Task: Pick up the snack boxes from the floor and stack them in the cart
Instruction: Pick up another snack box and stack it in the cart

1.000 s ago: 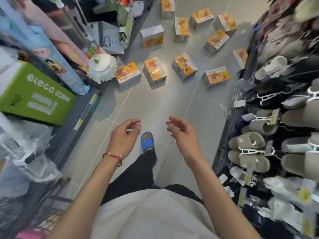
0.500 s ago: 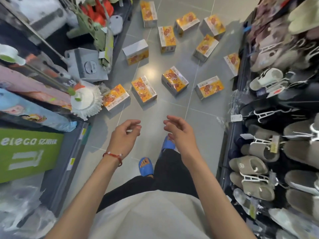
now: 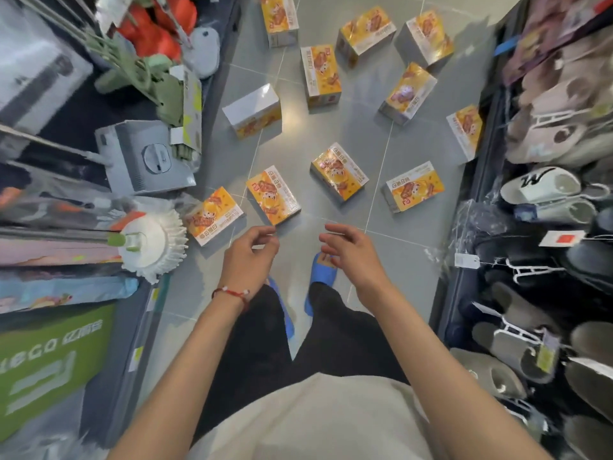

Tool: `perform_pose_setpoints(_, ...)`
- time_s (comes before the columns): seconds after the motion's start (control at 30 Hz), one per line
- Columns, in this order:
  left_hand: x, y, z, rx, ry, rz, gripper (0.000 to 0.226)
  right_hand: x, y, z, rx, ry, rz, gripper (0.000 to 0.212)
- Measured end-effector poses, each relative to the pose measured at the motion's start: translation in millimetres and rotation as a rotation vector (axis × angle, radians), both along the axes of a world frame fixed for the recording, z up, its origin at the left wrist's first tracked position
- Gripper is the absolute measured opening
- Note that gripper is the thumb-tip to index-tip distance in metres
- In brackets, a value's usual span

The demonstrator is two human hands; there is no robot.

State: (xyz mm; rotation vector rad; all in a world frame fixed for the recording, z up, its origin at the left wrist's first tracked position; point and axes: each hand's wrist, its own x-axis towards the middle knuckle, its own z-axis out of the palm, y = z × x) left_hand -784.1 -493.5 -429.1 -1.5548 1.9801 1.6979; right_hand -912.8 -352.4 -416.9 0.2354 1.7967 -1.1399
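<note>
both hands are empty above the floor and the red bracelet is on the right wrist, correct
Not quite. The red bracelet is on the left wrist, not the right, as the head view shows. The rest holds: the left hand and the right hand are both empty above the floor.

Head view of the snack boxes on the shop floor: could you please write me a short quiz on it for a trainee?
1. True or false: the left hand and the right hand each hold a snack box.
2. How many snack boxes lie on the floor?
3. The white mop head lies right beside which box? A the leftmost snack box; B the rightmost one; C the farthest one.
Key: 1 false, both hands are empty; 2 eleven; 3 A.
</note>
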Motion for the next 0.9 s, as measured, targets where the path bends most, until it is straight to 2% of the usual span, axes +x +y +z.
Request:
perform_pose_setpoints(0.17,-34.6,-48.8,-28.6,0.008,-0.048,-0.06,0.025,-25.0,-43.9,-21.5,0.067,-0.027,-0.086,0.027)
perform_pose_setpoints(0.37,-56.3,-106.3,-88.3,0.057,-0.17,-0.184,0.019,-35.6,-102.0,-80.7,0.105,-0.133,-0.356,0.027)
perform_pose_setpoints(0.43,-62.8,-126.0,-116.3,0.057,-0.213,-0.18,0.013,-35.1,-118.2,-105.9,0.112,-0.184,-0.408,0.028)
perform_pose_setpoints(0.7,-86.9,-164.6,-246.5,0.072,-0.345,-0.277,0.012,-40.1,-149.6,-232.4,0.182,-0.31,-0.522,0.032)
perform_pose_setpoints(0.83,-99.3,-172.1,-316.8,0.071,-0.415,-0.28,0.029,-45.6,-153.5,-297.9,0.199,-0.348,-0.549,0.031)
perform_pose_setpoints(0.9,-105.7,-178.7,-350.2,0.075,-0.443,-0.289,0.027,-48.8,-154.4,-331.1,0.21,-0.372,-0.552,0.03)
